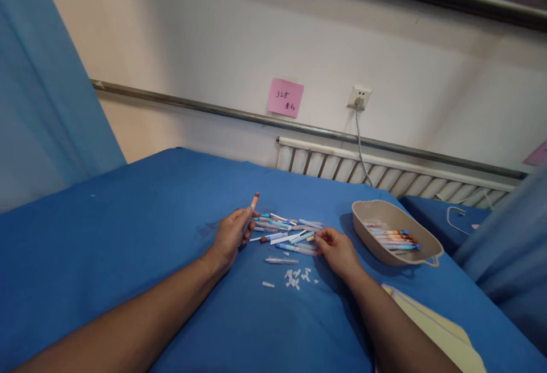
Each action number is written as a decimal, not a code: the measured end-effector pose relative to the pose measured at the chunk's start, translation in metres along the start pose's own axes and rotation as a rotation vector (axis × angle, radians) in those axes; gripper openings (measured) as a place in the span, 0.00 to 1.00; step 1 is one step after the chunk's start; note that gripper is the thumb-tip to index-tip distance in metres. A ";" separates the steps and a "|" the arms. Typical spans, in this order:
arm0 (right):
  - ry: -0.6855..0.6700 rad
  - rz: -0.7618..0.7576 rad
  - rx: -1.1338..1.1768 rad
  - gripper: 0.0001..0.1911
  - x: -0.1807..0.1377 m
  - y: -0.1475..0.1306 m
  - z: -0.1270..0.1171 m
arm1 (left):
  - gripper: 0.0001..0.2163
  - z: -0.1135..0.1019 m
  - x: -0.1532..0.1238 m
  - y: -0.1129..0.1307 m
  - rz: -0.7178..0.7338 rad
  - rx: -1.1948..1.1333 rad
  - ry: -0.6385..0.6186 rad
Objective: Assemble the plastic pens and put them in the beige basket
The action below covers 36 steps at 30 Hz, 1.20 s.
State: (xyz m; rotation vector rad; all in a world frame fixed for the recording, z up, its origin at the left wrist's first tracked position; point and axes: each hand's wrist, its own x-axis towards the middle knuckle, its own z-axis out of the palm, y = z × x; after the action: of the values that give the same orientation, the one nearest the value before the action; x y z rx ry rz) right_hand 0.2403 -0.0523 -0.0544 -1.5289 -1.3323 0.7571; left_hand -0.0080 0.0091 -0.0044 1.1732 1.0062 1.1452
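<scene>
From my remote view: left hand (232, 233) fingers wrapped round a pen (255, 201), brown-orange end up, presumably keeping it exposed beside the pen pile (280, 225). Right hand (338, 249) fingers narrow at pile's edge; grip I can't tell. Tan basin (370, 243) corrals other pens.

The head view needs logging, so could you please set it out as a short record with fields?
Left hand: holds a pen, brown-and-orange end up
Right hand: at the right edge of the pen pile
Nearer than pile: clear pen, white pieces
Right side: beige basin holding more pens
Surface: blue sheet
Wall: pink note, socket with plug
</scene>
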 end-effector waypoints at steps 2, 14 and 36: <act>0.000 0.012 -0.014 0.09 0.000 0.002 0.000 | 0.17 -0.001 0.001 0.001 0.016 0.003 0.022; 0.010 0.008 0.026 0.07 0.002 0.009 0.002 | 0.11 -0.011 0.005 0.001 0.210 0.831 -0.231; -0.023 -0.046 0.209 0.13 -0.005 -0.015 0.008 | 0.09 0.000 -0.005 0.004 0.259 0.701 -0.378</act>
State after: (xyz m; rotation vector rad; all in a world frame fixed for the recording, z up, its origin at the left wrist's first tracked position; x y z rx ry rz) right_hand 0.2262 -0.0558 -0.0442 -1.3238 -1.2589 0.8582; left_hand -0.0094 0.0046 -0.0007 2.0413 1.0014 0.7187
